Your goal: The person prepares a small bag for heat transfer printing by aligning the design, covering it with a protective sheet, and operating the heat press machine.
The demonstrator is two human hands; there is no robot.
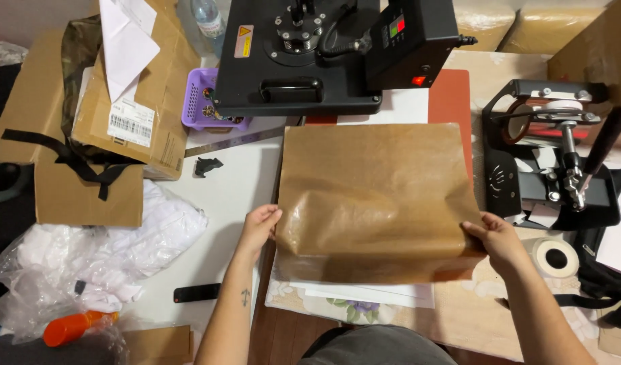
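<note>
There were two bare hands, the left hand (pixel 258 226) and the right hand (pixel 494 238), on one brown sheet (pixel 377 196), and one black heat press (pixel 310 57) stood behind it with one smaller black press (pixel 550 159) to the right. On the left lay two cardboard boxes (pixel 121 88), one purple basket (pixel 204 101), one clear bottle (pixel 208 19) and one pile of white cloth in clear bags (pixel 94 260). There was also one roll of white tape (pixel 555 257), one orange tool (pixel 74 326) and one flat black bar (pixel 197 293).

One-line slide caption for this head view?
Both hands, left hand and right hand, hold a brown sheet before a black heat press.
</note>
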